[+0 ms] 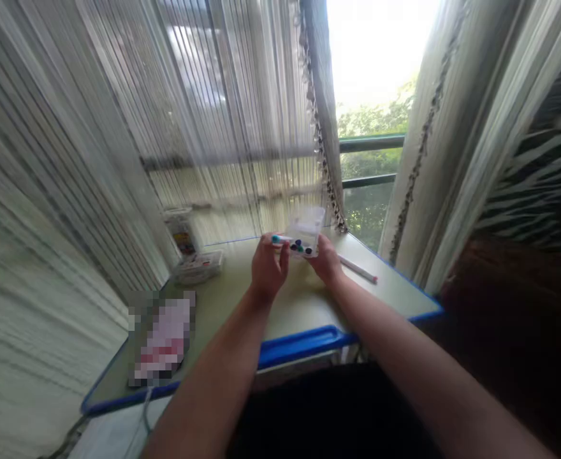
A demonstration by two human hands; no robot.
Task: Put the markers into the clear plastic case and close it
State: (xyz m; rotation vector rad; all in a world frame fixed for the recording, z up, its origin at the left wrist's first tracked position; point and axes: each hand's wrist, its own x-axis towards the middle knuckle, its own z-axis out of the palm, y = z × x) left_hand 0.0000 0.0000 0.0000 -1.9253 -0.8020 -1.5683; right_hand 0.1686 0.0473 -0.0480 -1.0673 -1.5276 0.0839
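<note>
My right hand [327,260] grips a small clear plastic box [308,223] from its right side, above the table. The box's lid stands up at the back, and several dark and green round pieces [300,247] show inside; they look like marker ends, but blur hides the detail. In my left hand [268,264] is a white marker with a teal end [280,239], pinched between thumb and fingers at the box's left edge. On the table beside my right hand lies a white marker with a red end [359,269].
The table [233,306] has a blue edge. At its back left stands an open clear case [197,266] with small things in it. A blurred-out pink and white flat object [166,338] lies at the left, with a cable [147,408] below. String curtains [242,127] hang behind.
</note>
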